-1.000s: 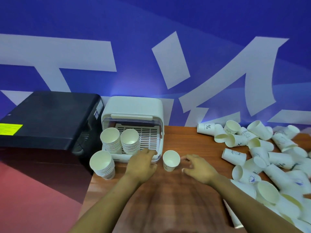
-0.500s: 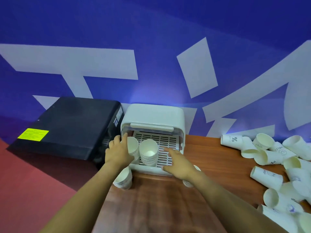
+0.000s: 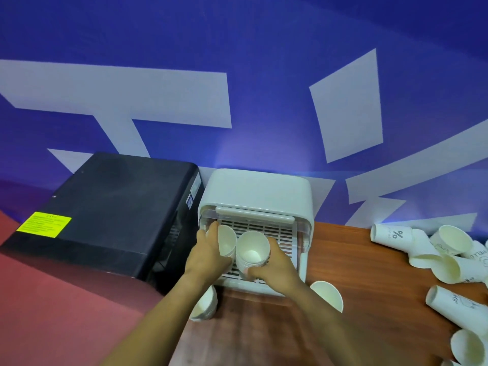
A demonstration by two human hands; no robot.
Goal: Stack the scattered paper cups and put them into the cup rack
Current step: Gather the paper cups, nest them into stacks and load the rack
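The white cup rack (image 3: 257, 192) stands open at the back of the wooden table, its slatted tray pulled forward. Two stacks of white paper cups sit in it. My left hand (image 3: 208, 253) grips the left stack (image 3: 226, 240). My right hand (image 3: 274, 268) grips the right stack (image 3: 252, 250) from the front and right. Another short stack (image 3: 206, 306) stands on the table under my left forearm, partly hidden. A single upright cup (image 3: 328, 294) sits just right of my right wrist. Several loose cups (image 3: 433, 249) lie scattered on the right.
A black machine (image 3: 113, 210) with a yellow label sits directly left of the rack. A blue and white wall rises behind. The wooden table (image 3: 364, 273) ends at its left edge near the short stack, with red floor beyond.
Both hands moved from the table front up into the rack. The left hand came onto the left stack, and the right hand left the single cup and took the right stack. The camera shifted left and closer.
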